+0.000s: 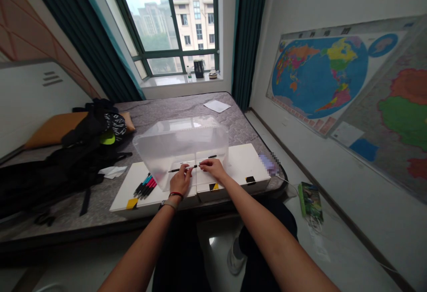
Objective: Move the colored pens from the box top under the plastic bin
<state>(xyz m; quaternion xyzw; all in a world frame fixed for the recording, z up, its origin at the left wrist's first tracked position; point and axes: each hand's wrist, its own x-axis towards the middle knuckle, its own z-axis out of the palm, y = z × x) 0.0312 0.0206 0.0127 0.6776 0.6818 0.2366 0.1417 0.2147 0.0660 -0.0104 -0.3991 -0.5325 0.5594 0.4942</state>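
My left hand (pixel 181 180) is closed in a pinch on a pen (pixel 191 167) with a pale barrel and a black end. Just right of that end, the fingertips of my right hand (pixel 213 167) are pinched together on a small piece too tiny to name. Both hands are at the open front of a clear plastic box (pixel 182 138), which lies on its side. A dark pen part (pixel 174 170) lies left of my left fingers, and another black one (pixel 212 156) lies behind my right hand. Left of the box is a bunch of black, red and teal pens (pixel 146 187).
White boards (pixel 245 160) with yellow and black tape form the work surface on a grey mattress (pixel 167 105). Black bags (pixel 76 149) lie at left, paper (pixel 216 105) at the back. A cable runs right toward a green box (pixel 310 200) on the floor.
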